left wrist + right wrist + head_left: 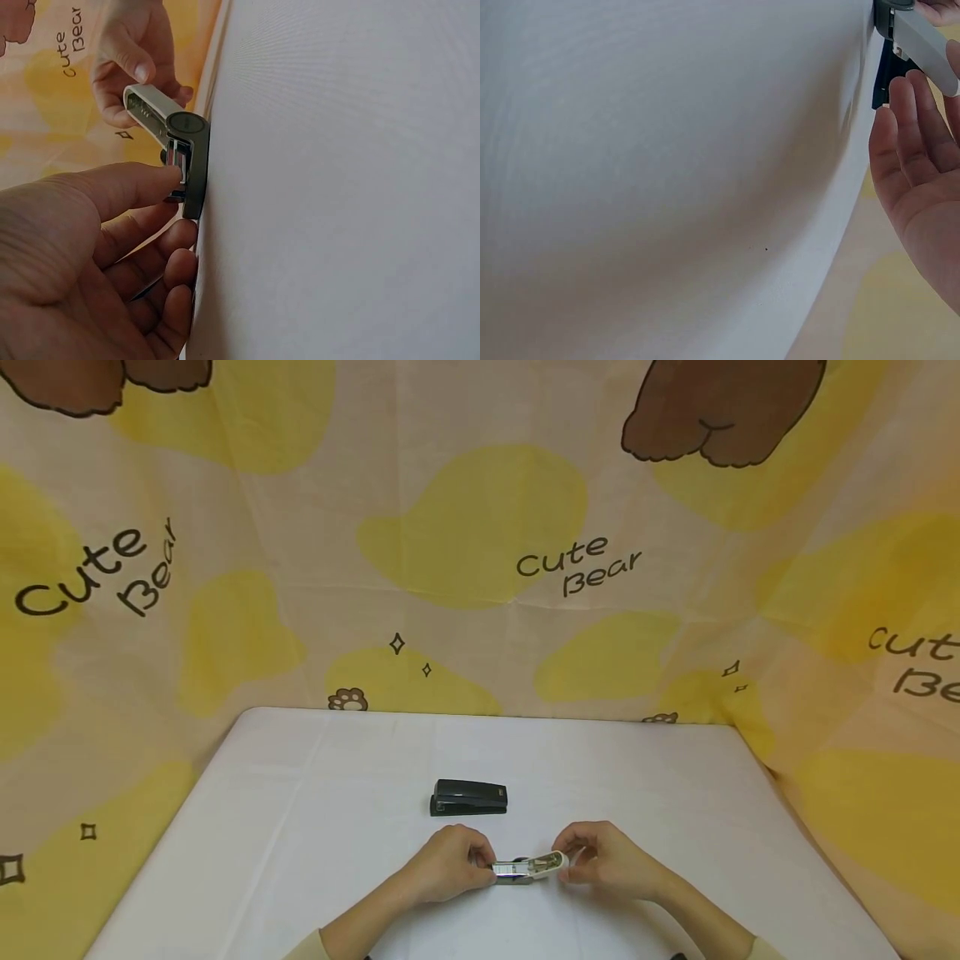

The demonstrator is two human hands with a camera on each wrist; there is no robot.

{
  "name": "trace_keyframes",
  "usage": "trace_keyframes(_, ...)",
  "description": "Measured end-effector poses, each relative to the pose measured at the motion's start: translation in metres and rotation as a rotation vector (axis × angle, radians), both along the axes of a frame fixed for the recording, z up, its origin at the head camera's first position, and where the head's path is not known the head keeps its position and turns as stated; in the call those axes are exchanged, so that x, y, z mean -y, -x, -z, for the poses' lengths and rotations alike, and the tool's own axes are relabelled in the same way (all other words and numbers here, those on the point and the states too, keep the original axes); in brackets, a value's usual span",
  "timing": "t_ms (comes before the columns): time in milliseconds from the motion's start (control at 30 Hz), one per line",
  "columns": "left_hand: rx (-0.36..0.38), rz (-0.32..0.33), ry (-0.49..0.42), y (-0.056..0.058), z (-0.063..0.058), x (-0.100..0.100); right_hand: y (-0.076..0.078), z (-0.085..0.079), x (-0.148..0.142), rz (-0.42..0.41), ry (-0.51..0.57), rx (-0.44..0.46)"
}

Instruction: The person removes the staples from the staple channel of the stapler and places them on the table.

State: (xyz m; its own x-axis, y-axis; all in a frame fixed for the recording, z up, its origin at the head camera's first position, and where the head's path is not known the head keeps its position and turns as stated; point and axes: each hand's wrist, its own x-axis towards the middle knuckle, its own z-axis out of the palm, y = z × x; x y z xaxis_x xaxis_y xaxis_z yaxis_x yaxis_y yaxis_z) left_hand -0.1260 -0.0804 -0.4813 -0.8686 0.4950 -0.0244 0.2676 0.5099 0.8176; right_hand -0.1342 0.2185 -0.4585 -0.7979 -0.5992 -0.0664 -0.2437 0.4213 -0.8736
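White and grey-green, an opened stapler point(525, 870) is seen low in the head view, near six o'clock from its centre, with its base rested on the white surface point(637, 785). Its cover point(550, 862) is swung up at a round hinge point(187, 122) and is pointed towards three o'clock. At nine o'clock, the stapler's other end is pinched between the thumb and fingers of the left hand point(452, 865). At three o'clock, the tip of the raised cover is held by the right hand point(611, 860), thumb and fingers curved about it. Towards eleven o'clock, a black stapler point(468, 797) is laid apart from both hands. Past the surface's twelve o'clock edge, a cream and yellow cloth point(480, 527) is hung, printed with the words "Cute Bear".
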Motion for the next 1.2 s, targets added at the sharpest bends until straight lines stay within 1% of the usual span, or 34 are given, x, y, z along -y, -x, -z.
trace_keyframes(200,0.003,0.0,-0.003,0.0002,0.0,0.0018,-0.0002,-0.0005,0.002,0.001,-0.008,-0.007)
trace_keyframes(667,0.002,-0.015,0.011,-0.0039,-0.0016,-0.0019,-0.0028,-0.0027,-0.0006,0.003,0.006,0.032)
trace_keyframes(900,0.004,-0.007,0.007,-0.0021,0.0007,-0.0017,-0.0023,-0.0015,-0.0008,0.003,-0.003,0.018)
trace_keyframes(1200,0.02,0.002,-0.014,0.0005,0.005,-0.0009,-0.004,0.0019,-0.0028,0.005,0.01,-0.011)
